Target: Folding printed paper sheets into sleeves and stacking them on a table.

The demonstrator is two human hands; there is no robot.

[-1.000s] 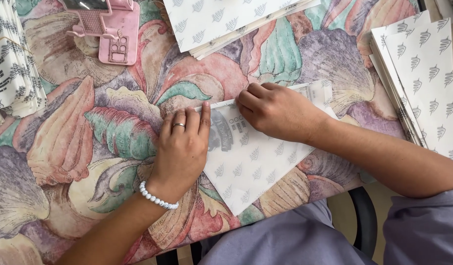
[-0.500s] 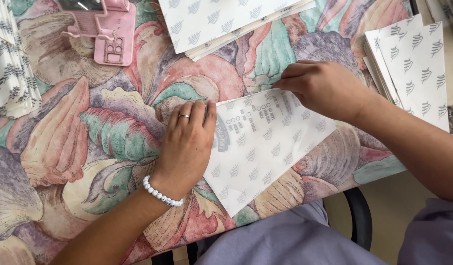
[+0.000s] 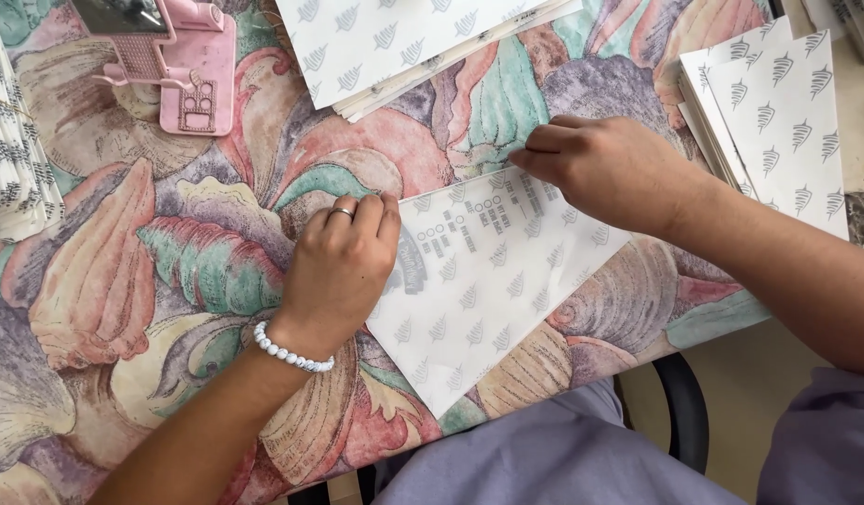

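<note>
A white paper sheet printed with small grey leaf marks and a block of dark print (image 3: 493, 281) is seen lying flat and turned at an angle on a table covered by a cloth patterned with large shells in pink, green and mauve (image 3: 170, 271). The sheet's lower corner is seen reaching the table's near edge, above a lap in grey-blue fabric.

The left hand (image 3: 343, 266) is laid palm down on the sheet's left edge, with the fingers held close together and bent, pressing the paper onto the cloth. A silver ring is worn on one finger, and a white beaded bracelet (image 3: 290, 353) is worn at the wrist.

The right hand (image 3: 609, 168) is placed at the sheet's upper corner, where the paper's edge is pinched between the thumb and the curled fingertips.

Beyond the sheet, at the far edge of the table, a stack of similar leaf-printed white sheets (image 3: 404, 37) is spread. To the right of the sheet, a second pile of the same paper (image 3: 778, 122) is set. To the far left of the sheet, a fanned bundle of folded printed paper (image 3: 15, 159) is found, and a pink plastic desk tool (image 3: 184, 65) is seen beyond the left hand.
</note>
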